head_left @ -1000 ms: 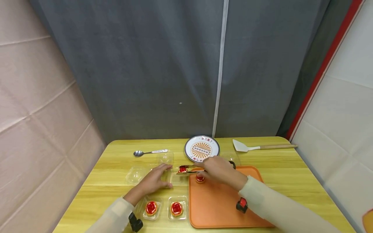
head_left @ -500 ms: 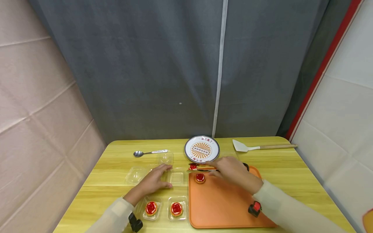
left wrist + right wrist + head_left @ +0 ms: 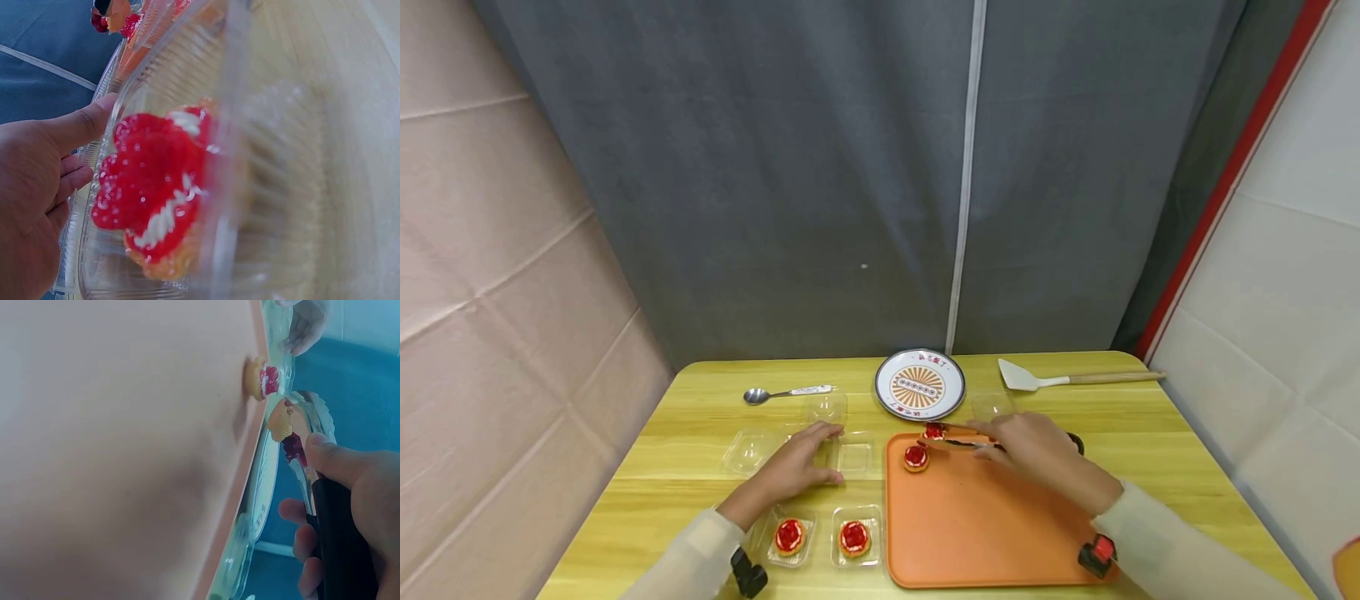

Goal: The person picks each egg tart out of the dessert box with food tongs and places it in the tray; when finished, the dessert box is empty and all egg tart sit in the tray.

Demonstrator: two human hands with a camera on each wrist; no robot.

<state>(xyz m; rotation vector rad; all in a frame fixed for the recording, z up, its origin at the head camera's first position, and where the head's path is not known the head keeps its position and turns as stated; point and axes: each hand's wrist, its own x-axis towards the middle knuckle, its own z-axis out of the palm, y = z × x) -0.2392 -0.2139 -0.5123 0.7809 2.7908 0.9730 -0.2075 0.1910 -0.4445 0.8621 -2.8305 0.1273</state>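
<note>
My right hand [image 3: 1030, 446] grips black-handled metal tongs [image 3: 340, 537] with the thumb along the top arm. Between the tong ends sits a small tart with red topping [image 3: 280, 422], above the tray's far left corner. A second tart [image 3: 916, 458] rests on the orange tray [image 3: 985, 517] just below it. My left hand [image 3: 797, 462] lies over clear plastic boxes, thumb and fingers spread apart at the left end of one empty box [image 3: 855, 456]. Two nearer open boxes each hold a tart [image 3: 789, 537]; in the left wrist view one such tart [image 3: 156, 181] fills the foreground.
A round patterned plate [image 3: 920, 384] stands behind the tray. At the back right lies a white spatula [image 3: 1037, 379] with a wooden handle, and at the back left a metal spoon [image 3: 775, 394]. More clear boxes [image 3: 752, 452] lie around the left hand. A grey curtain [image 3: 775, 183] hangs behind.
My right hand has moved right with the tongs and the tart in them, from over the empty box to over the tray's far left corner. My left hand has stayed put.
</note>
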